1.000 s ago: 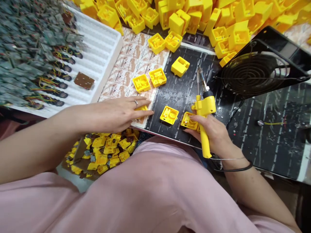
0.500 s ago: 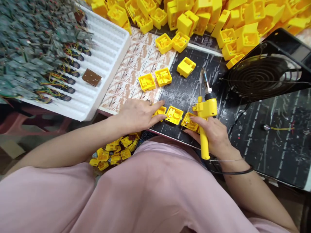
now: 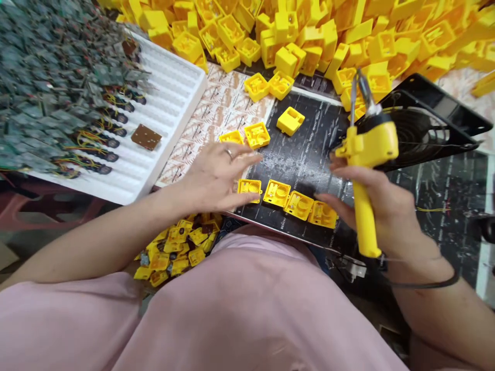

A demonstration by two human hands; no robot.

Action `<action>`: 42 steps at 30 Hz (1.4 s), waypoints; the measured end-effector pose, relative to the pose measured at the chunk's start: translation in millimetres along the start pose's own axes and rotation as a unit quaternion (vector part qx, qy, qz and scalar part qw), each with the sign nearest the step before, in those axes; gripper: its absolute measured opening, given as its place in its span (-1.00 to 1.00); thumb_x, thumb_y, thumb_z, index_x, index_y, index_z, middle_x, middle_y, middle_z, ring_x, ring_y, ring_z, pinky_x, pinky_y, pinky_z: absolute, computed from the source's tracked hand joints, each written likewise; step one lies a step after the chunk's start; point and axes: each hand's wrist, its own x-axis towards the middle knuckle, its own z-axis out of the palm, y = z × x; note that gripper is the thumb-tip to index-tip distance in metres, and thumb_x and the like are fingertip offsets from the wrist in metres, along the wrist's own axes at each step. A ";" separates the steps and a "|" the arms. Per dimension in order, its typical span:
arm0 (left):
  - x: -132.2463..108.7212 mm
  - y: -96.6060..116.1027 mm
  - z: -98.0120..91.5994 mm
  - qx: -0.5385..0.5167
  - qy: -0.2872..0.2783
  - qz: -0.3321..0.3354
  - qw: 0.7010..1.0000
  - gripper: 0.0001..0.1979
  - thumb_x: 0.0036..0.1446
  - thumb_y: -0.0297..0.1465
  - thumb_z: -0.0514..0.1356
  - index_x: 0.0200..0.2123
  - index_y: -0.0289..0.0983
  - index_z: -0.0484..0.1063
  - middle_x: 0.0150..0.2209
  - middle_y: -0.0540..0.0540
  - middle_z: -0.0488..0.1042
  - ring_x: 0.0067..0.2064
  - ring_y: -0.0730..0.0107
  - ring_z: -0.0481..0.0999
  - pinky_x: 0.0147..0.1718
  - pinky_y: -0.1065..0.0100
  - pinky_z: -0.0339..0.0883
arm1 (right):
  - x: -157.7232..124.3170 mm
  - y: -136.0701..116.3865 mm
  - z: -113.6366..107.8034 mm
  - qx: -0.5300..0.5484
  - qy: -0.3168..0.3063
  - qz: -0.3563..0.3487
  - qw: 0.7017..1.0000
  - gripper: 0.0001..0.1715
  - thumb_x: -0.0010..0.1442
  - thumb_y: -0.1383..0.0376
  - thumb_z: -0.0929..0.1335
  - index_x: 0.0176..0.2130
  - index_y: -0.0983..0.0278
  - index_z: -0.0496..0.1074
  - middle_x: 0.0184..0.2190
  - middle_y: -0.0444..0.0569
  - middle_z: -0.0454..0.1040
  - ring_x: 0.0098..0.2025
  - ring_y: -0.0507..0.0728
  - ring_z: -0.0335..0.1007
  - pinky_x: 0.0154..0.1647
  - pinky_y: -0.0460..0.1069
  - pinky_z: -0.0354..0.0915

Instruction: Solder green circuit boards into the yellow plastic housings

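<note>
My right hand [image 3: 390, 206] grips a yellow soldering gun [image 3: 365, 211] by its handle, with the metal tip raised toward the back. The thumb of that hand reaches left, beside the end of a short row of open yellow plastic housings [image 3: 299, 205] on the black mat. My left hand [image 3: 216, 172] is spread with fingers apart, its thumb over a separate yellow housing [image 3: 249, 189] at the row's left. Just behind its fingers lie two more housings, one a yellow housing [image 3: 257, 135] fully visible, the other partly hidden by the hand.
A white foam tray [image 3: 170, 103] piled with circuit boards and wired parts stands at left, with a brown board [image 3: 146, 137] on it. Yellow housings [image 3: 286, 62] heap along the back. A black fan [image 3: 417, 123] stands at right. More housings [image 3: 178, 247] lie below the table edge.
My right hand has let go of the housing and moved right and up with the soldering gun. My left hand has lifted slightly and spread, uncovering the housing under it.
</note>
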 end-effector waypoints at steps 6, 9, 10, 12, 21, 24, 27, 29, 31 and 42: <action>55.4 -32.5 28.8 -0.035 0.005 -0.123 0.992 -0.28 0.53 -0.07 0.09 0.55 -0.36 0.23 0.43 -0.44 0.43 0.44 -0.31 0.40 0.41 -0.21 0.32 | 90.3 57.7 57.7 -0.038 -0.089 -0.023 0.995 -0.66 0.51 0.28 0.42 0.23 0.23 0.48 0.13 0.11 0.69 0.24 0.29 0.64 0.33 0.23 0.52; 69.5 -26.1 36.9 -0.036 0.007 -0.102 0.994 -0.34 0.51 -0.16 0.12 0.53 -0.34 0.28 0.31 -0.42 0.53 0.37 -0.23 0.47 0.34 -0.08 0.41 | 124.3 76.5 92.6 -0.049 -0.118 0.018 0.992 -0.63 0.48 0.31 0.39 0.23 0.28 0.48 0.13 0.12 0.68 0.25 0.31 0.62 0.30 0.22 0.51; 72.2 -20.6 34.4 -0.023 0.003 -0.107 0.994 -0.33 0.50 -0.14 0.13 0.53 -0.33 0.29 0.26 -0.41 0.56 0.33 -0.22 0.51 0.30 -0.05 0.44 | 129.9 78.8 96.9 -0.052 -0.114 0.038 0.991 -0.60 0.49 0.30 0.37 0.25 0.28 0.47 0.11 0.10 0.68 0.20 0.29 0.64 0.24 0.17 0.52; 77.0 -7.0 23.8 0.014 -0.032 -0.120 0.992 -0.27 0.51 -0.06 0.15 0.57 -0.33 0.26 0.17 -0.40 0.61 0.26 -0.23 0.58 0.19 0.00 0.50 | 130.6 78.3 94.1 -0.055 -0.090 0.072 0.992 -0.55 0.50 0.26 0.34 0.30 0.27 0.44 0.05 0.05 0.68 0.06 0.22 0.66 0.11 0.08 0.52; 94.8 1.1 -2.0 -0.078 -0.142 -0.036 0.986 -0.48 0.55 -0.17 0.01 0.30 -0.22 0.62 0.15 -0.21 0.71 0.17 0.04 0.68 0.19 0.14 0.50 | 44.0 55.7 30.8 -0.107 -0.098 0.080 0.986 -0.62 0.59 0.10 0.31 0.23 0.20 0.49 -0.13 0.02 0.71 -0.30 0.16 0.63 -0.34 -0.01 0.39; 99.1 -0.1 0.3 -0.061 -0.126 -0.044 0.989 -0.54 0.50 -0.23 0.10 0.24 -0.23 0.66 0.17 -0.23 0.68 0.19 0.01 0.66 0.22 0.12 0.49 | 35.9 53.3 20.7 -0.169 -0.098 0.059 0.979 -0.57 0.58 0.03 0.36 0.25 0.20 0.51 -0.06 0.09 0.71 -0.11 0.27 0.68 -0.22 0.03 0.45; 102.1 3.8 -4.5 -0.070 -0.175 -0.039 0.981 -0.59 0.51 -0.28 0.11 0.22 -0.20 0.67 0.13 -0.15 0.71 0.18 0.07 0.68 0.23 0.15 0.48 | 36.3 54.6 20.3 -0.111 -0.109 -0.009 0.988 -0.54 0.49 0.06 0.44 0.25 0.20 0.49 0.01 0.14 0.69 0.14 0.39 0.62 0.18 0.27 0.54; 99.2 -0.8 -12.1 -0.074 -0.161 -0.055 0.983 -0.57 0.54 -0.30 0.07 0.25 -0.18 0.66 0.18 -0.12 0.70 0.22 0.08 0.67 0.26 0.14 0.46 | 35.7 57.1 22.8 -0.069 -0.129 -0.048 0.988 -0.54 0.44 0.16 0.46 0.25 0.20 0.47 0.09 0.16 0.66 0.21 0.41 0.58 0.30 0.36 0.50; 89.1 -12.5 -21.7 -0.065 -0.136 -0.076 0.986 -0.52 0.55 -0.32 0.03 0.33 -0.21 0.60 0.27 -0.16 0.65 0.28 0.03 0.62 0.32 0.08 0.44 | 33.5 60.1 23.8 -0.058 -0.143 -0.060 0.986 -0.56 0.45 0.24 0.41 0.27 0.19 0.46 0.11 0.15 0.66 0.18 0.38 0.60 0.23 0.29 0.56; 48.5 -42.9 -12.1 -0.044 -0.182 -0.057 0.981 -0.26 0.36 -0.33 0.31 0.56 -0.20 0.31 0.33 -0.27 0.58 0.29 -0.14 0.61 0.30 0.01 0.47 | 34.7 56.5 29.0 -0.060 -0.121 -0.065 0.989 -0.53 0.53 -0.04 0.41 0.21 0.20 0.49 -0.10 0.08 0.71 -0.06 0.30 0.67 0.04 0.18 0.60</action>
